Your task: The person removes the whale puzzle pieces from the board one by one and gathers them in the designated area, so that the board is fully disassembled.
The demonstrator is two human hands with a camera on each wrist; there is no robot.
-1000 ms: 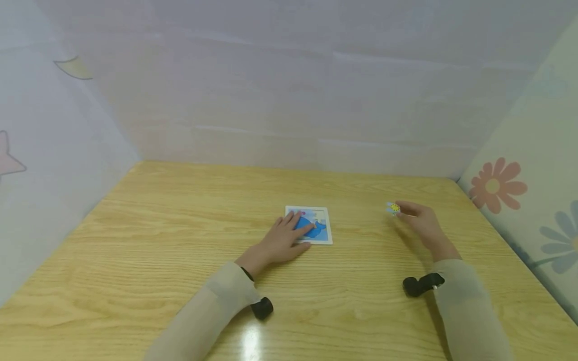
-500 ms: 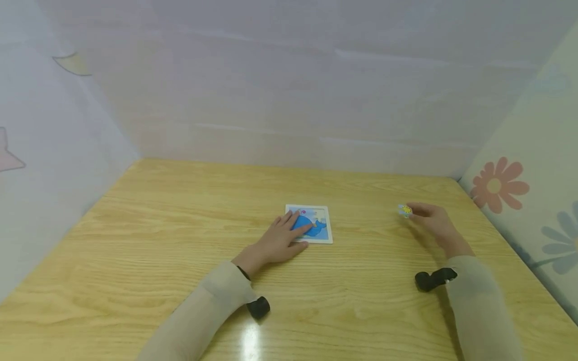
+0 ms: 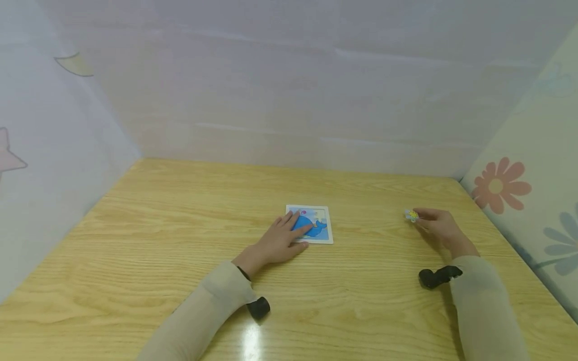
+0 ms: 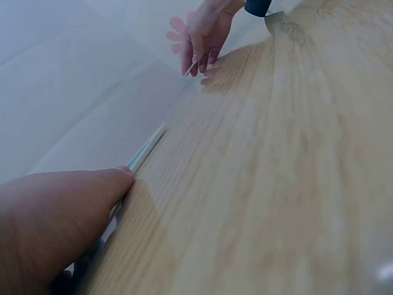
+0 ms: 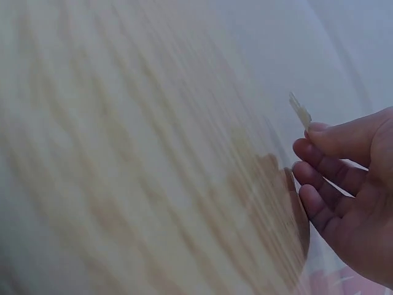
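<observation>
A small square puzzle board [image 3: 321,214] with a blue whale picture lies in the middle of the wooden table [image 3: 180,240]. My left hand [image 3: 282,240] rests flat on its left part, fingers straight. In the left wrist view the board's edge [image 4: 146,149] shows beside my finger. To the right, my right hand [image 3: 438,225] pinches a small puzzle piece [image 3: 411,215] with a yellow dot, just above the table. The thin piece [image 5: 300,111] sticks up from my fingertips [image 5: 316,130] in the right wrist view. My right hand [image 4: 206,34] also shows far off in the left wrist view.
Pale curtain walls close in the table at the back and left. A flowered panel [image 3: 519,200] stands along the right edge. Black wrist cameras [image 3: 259,307] [image 3: 435,277] sit on both sleeves.
My right hand has carried the small piece further right and lower toward the table. The left hand has stayed on the board.
</observation>
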